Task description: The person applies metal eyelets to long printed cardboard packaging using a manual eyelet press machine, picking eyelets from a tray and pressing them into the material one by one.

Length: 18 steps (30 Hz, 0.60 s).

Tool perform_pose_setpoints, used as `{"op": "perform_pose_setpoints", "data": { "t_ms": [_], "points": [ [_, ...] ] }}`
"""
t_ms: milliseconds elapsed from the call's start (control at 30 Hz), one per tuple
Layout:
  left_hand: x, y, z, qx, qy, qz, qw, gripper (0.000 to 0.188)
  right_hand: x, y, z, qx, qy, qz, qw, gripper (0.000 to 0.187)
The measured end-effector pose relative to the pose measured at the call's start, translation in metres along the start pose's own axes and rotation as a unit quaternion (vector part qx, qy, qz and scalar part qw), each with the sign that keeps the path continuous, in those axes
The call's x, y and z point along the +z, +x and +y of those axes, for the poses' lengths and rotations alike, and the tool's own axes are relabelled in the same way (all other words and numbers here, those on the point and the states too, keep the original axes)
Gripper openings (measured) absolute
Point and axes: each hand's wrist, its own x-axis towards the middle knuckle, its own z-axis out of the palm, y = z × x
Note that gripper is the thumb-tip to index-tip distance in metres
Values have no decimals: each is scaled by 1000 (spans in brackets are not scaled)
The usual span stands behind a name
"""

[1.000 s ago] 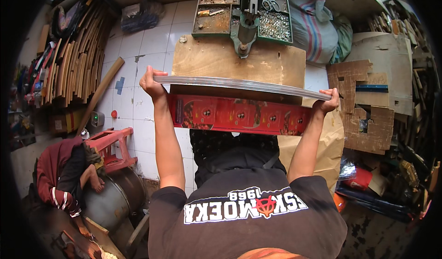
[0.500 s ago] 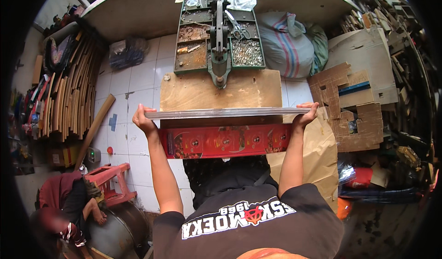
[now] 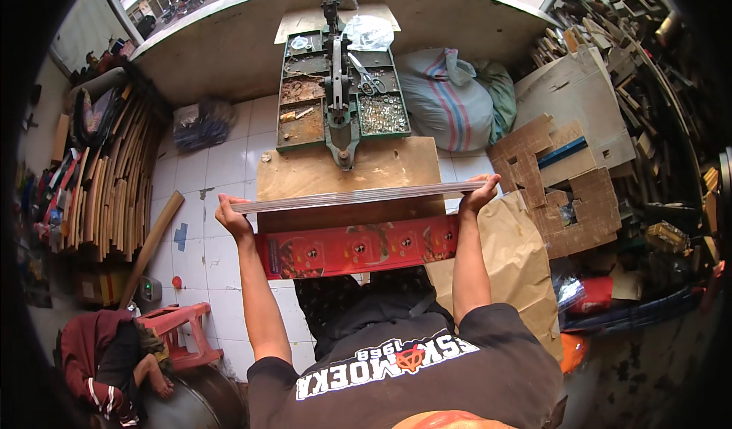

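A thin stack of flat sheets (image 3: pixel 358 197), its pale silvery edges facing up, spans the space between my hands. My left hand (image 3: pixel 232 217) is closed around its left end. Its right end is gripped by my right hand (image 3: pixel 480 194), thumb on top. Below and nearer to me is a red printed panel (image 3: pixel 358 248) with pictures of food on it; whether it is joined to the stack I cannot tell. Past the stack lies a wooden board (image 3: pixel 381 162), and a dark metal hand press (image 3: pixel 340 116) stands at its far side.
Beyond the board, a green compartment tray (image 3: pixel 305 136) holds small metal rings, and scissors (image 3: pixel 370 78) lie on it. Stuffed sacks (image 3: pixel 446 101) and cut cardboard (image 3: pixel 587 200) are at the right. Brown paper (image 3: pixel 503 254) lies by my right arm. A person (image 3: pixel 114 353) sits lower left near a red stool (image 3: pixel 179 334).
The view has shifted, so the press and tray appear lower and farther left. The stack now tilts slightly, its right end higher in the picture. Both hands keep their grip.
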Motion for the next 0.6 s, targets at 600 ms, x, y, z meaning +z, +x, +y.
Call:
{"op": "perform_pose_setpoints", "data": {
  "t_ms": [600],
  "points": [
    [10,75,-16,-81,536,-171,822,79,48,79,11,129,-627,-230,733,86]
  ]
}}
